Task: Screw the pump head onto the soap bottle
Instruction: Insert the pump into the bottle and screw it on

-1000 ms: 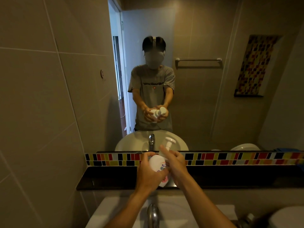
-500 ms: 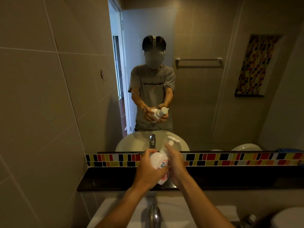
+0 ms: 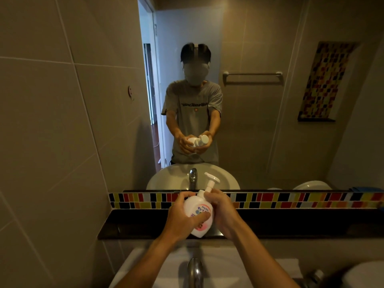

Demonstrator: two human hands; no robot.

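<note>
A white soap bottle point(image 3: 198, 210) with a pink and blue label is held in the air above the sink, tilted with its top away from me. My left hand point(image 3: 182, 217) wraps around the bottle's body. The white pump head point(image 3: 211, 181) sits in the bottle's neck, its nozzle pointing up and to the right. My right hand point(image 3: 223, 210) has its fingers closed around the pump's collar at the neck. The collar itself is hidden under those fingers.
A chrome tap point(image 3: 195, 271) and a white sink point(image 3: 224, 265) lie below my hands. Behind them run a black ledge point(image 3: 128, 225), a strip of coloured tiles point(image 3: 291, 199) and a mirror point(image 3: 249, 121) reflecting a person. A tiled wall point(image 3: 52, 142) stands close on the left.
The pump's nozzle has turned from pointing up toward pointing up and right. Both hands with the bottle have stayed at about the same spot above the sink.
</note>
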